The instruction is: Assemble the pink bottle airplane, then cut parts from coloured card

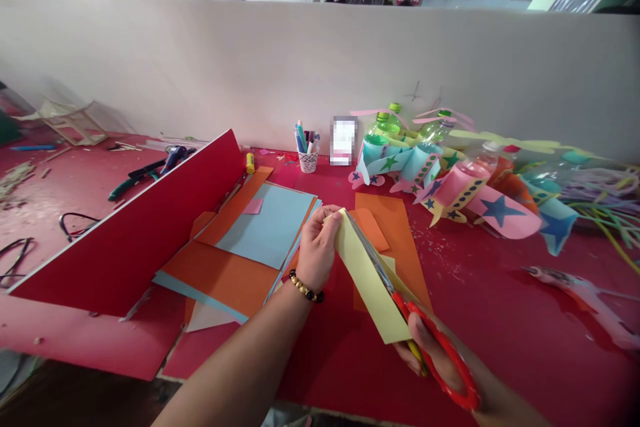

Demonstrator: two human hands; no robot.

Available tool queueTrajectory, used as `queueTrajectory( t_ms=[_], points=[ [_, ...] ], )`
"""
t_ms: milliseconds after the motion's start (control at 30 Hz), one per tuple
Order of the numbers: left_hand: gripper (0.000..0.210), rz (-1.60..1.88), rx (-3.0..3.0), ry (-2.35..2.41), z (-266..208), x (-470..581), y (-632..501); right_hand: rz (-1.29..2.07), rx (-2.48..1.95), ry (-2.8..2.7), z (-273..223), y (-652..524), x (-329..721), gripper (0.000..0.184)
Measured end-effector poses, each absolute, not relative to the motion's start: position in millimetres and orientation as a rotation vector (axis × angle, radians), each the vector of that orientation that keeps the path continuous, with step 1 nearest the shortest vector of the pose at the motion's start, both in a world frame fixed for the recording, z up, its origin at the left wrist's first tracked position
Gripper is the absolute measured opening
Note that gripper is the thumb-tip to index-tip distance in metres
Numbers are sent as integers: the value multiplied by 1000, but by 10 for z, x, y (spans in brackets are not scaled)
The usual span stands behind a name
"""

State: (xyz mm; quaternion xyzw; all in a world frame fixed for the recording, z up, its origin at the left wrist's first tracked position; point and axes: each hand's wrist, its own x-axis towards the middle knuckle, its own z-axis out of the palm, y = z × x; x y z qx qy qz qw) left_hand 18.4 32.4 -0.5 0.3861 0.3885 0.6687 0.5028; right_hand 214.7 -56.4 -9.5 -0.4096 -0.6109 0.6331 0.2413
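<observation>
My left hand [320, 243] pinches the far end of a pale yellow strip of paper [371, 287], holding it above the red table. In my right hand [433, 347] is a pair of scissors [447, 340] with red handles, my fingers through the loops. Their blades lie along the right edge of the yellow paper, pointing away from me toward my left hand. Below the paper lie orange sheets [393, 233] on the table. Part of my right hand is hidden behind the paper and the handles.
Blue paper [273, 223] and more orange sheets are stacked at left, beside a standing red board [135, 233]. A pen cup [309, 159] and bottle airplanes [465, 183] stand along the white partition [225, 67]. A hot glue gun [583, 297] lies at right.
</observation>
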Motion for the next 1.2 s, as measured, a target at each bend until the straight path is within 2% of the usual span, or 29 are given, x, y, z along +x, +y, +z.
queueTrajectory(
  t_ms=[633, 1033, 1200],
  points=[
    [20, 1599, 938, 931, -50, 181, 354, 1759, -1129, -1647, -91, -560, 2146, 64],
    [20, 1519, 932, 909, -5, 180, 320, 1731, -1145, -1576, -158, -568, 2190, 52],
    [21, 1516, 937, 925, 8, 177, 314, 1738, -1153, -1571, -165, -548, 2193, 59]
  ],
)
